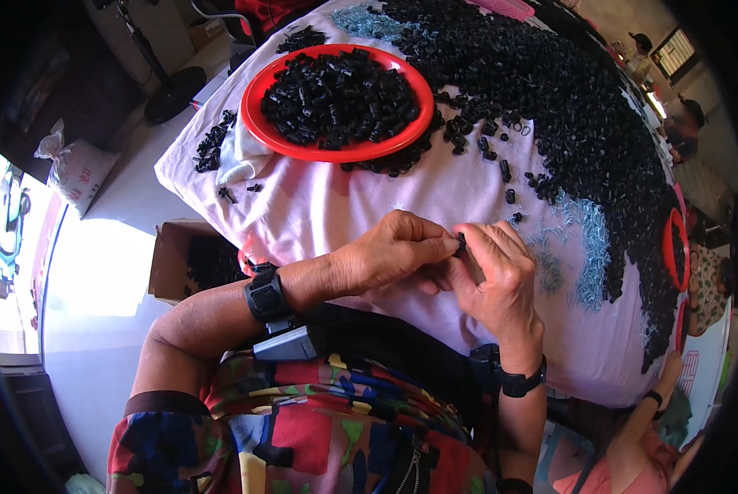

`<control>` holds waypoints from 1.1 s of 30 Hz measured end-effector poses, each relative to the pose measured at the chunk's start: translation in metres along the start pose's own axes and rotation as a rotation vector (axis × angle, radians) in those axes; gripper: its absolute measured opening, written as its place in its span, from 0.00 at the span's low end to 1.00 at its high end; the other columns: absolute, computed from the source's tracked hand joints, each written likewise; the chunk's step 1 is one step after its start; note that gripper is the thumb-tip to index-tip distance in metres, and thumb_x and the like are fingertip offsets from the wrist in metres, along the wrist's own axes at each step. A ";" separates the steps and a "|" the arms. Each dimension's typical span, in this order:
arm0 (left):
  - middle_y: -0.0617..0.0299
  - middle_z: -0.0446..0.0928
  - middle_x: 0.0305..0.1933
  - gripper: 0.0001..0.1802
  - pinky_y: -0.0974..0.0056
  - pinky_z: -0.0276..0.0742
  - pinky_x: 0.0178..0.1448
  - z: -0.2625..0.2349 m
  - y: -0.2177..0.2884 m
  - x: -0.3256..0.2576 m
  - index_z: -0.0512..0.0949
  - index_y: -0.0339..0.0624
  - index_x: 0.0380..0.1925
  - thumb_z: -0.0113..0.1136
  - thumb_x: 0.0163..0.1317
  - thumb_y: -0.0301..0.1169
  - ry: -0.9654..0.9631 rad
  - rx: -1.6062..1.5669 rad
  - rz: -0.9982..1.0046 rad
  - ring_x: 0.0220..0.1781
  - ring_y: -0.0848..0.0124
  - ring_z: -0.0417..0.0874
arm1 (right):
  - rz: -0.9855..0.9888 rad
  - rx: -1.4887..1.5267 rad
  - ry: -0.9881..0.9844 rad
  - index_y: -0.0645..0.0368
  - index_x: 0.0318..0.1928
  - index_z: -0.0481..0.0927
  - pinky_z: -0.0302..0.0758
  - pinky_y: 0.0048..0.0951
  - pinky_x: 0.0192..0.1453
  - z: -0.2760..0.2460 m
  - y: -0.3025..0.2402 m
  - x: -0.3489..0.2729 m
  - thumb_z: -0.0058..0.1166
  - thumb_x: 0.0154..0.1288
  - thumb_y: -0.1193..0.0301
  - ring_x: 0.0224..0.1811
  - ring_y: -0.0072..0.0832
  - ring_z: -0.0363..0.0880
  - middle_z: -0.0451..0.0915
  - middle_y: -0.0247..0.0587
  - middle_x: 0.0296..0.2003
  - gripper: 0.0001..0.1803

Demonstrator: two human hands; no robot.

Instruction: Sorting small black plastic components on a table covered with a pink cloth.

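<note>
Above the near side of the cloth-covered table, my left hand and my right hand meet with fingertips pinched together. Between them is a small black plastic part, mostly hidden by the fingers. Beyond my left hand rests a red oval tray heaped with short black cylindrical parts. A few loose black pieces lie on the cloth past my right hand. Small clear-bluish pieces are scattered to its right.
A large spread of black parts covers the table's far and right side. At left, a cardboard box holds dark pieces, near a white sack and a stand base. Another person's arm reaches the table at lower right.
</note>
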State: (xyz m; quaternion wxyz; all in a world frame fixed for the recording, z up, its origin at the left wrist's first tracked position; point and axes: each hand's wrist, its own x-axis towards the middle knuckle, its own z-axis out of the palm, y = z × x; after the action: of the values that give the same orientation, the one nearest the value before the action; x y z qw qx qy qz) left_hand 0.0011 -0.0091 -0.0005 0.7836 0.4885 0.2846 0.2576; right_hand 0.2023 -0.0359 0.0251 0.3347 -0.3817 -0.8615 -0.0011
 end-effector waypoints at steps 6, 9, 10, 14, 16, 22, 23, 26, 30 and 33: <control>0.65 0.85 0.39 0.18 0.72 0.84 0.45 -0.004 -0.002 0.001 0.83 0.34 0.52 0.57 0.78 0.39 -0.052 0.037 0.111 0.41 0.80 0.85 | -0.002 0.008 0.050 0.67 0.49 0.83 0.81 0.37 0.41 -0.002 -0.005 -0.001 0.70 0.51 0.80 0.38 0.40 0.81 0.84 0.44 0.39 0.21; 0.66 0.85 0.39 0.18 0.72 0.81 0.44 -0.006 0.006 -0.005 0.83 0.35 0.52 0.57 0.79 0.39 -0.001 0.210 0.110 0.41 0.82 0.83 | 0.042 0.111 0.015 0.66 0.51 0.84 0.81 0.37 0.43 -0.008 -0.006 0.001 0.67 0.57 0.80 0.39 0.40 0.81 0.84 0.44 0.40 0.19; 0.66 0.84 0.39 0.18 0.73 0.81 0.44 -0.006 0.006 -0.005 0.83 0.34 0.52 0.57 0.79 0.39 -0.021 0.186 0.106 0.40 0.82 0.83 | 0.059 0.168 0.005 0.66 0.51 0.85 0.80 0.37 0.44 -0.010 -0.005 0.001 0.65 0.60 0.80 0.40 0.40 0.81 0.85 0.44 0.41 0.17; 0.66 0.84 0.39 0.17 0.72 0.80 0.46 -0.007 0.003 -0.003 0.82 0.33 0.53 0.57 0.79 0.37 -0.064 0.181 0.137 0.39 0.82 0.82 | 0.122 0.184 0.011 0.64 0.49 0.87 0.79 0.36 0.45 -0.014 -0.007 0.002 0.60 0.66 0.81 0.40 0.39 0.81 0.84 0.43 0.40 0.12; 0.65 0.84 0.40 0.16 0.72 0.81 0.46 -0.010 -0.006 0.002 0.81 0.33 0.53 0.57 0.79 0.36 -0.068 0.178 0.192 0.40 0.81 0.82 | 0.125 0.169 0.014 0.64 0.49 0.87 0.79 0.36 0.45 -0.014 -0.008 0.002 0.61 0.66 0.81 0.39 0.39 0.81 0.84 0.43 0.39 0.12; 0.66 0.83 0.42 0.14 0.71 0.81 0.47 -0.004 0.000 -0.002 0.80 0.33 0.53 0.58 0.78 0.33 -0.027 0.165 0.205 0.42 0.80 0.83 | 0.142 0.160 0.013 0.63 0.48 0.88 0.78 0.35 0.42 -0.017 -0.008 0.001 0.62 0.64 0.81 0.37 0.37 0.81 0.83 0.41 0.36 0.12; 0.66 0.83 0.42 0.14 0.70 0.81 0.47 -0.003 0.003 -0.002 0.80 0.33 0.53 0.59 0.78 0.33 -0.019 0.168 0.156 0.42 0.79 0.83 | 0.149 0.165 0.021 0.62 0.48 0.88 0.78 0.35 0.42 -0.018 -0.008 0.000 0.63 0.63 0.81 0.36 0.37 0.81 0.84 0.41 0.36 0.13; 0.65 0.84 0.42 0.14 0.70 0.82 0.47 0.000 0.000 -0.004 0.81 0.32 0.52 0.60 0.77 0.33 0.030 0.273 0.182 0.41 0.79 0.84 | 0.270 0.254 0.003 0.62 0.48 0.88 0.79 0.35 0.40 -0.018 -0.009 -0.003 0.63 0.63 0.82 0.35 0.36 0.82 0.84 0.41 0.36 0.13; 0.64 0.84 0.39 0.14 0.69 0.82 0.46 0.001 0.001 -0.007 0.82 0.32 0.50 0.61 0.76 0.33 0.057 0.339 0.234 0.40 0.79 0.84 | 0.214 0.219 0.014 0.63 0.46 0.88 0.79 0.35 0.39 -0.018 -0.011 0.000 0.64 0.61 0.82 0.34 0.37 0.83 0.85 0.41 0.35 0.12; 0.63 0.85 0.36 0.13 0.70 0.82 0.45 0.006 0.005 -0.009 0.82 0.31 0.49 0.61 0.76 0.32 0.096 0.444 0.264 0.39 0.80 0.84 | 0.179 0.147 0.021 0.63 0.44 0.87 0.80 0.35 0.40 -0.017 -0.013 -0.001 0.64 0.60 0.81 0.35 0.38 0.83 0.85 0.42 0.34 0.11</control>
State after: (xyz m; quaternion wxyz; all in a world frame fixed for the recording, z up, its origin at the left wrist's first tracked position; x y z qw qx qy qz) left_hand -0.0012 -0.0170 0.0077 0.6024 0.6684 0.3049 0.3119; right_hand 0.2037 -0.0496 0.0409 0.3696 -0.4315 -0.8182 0.0880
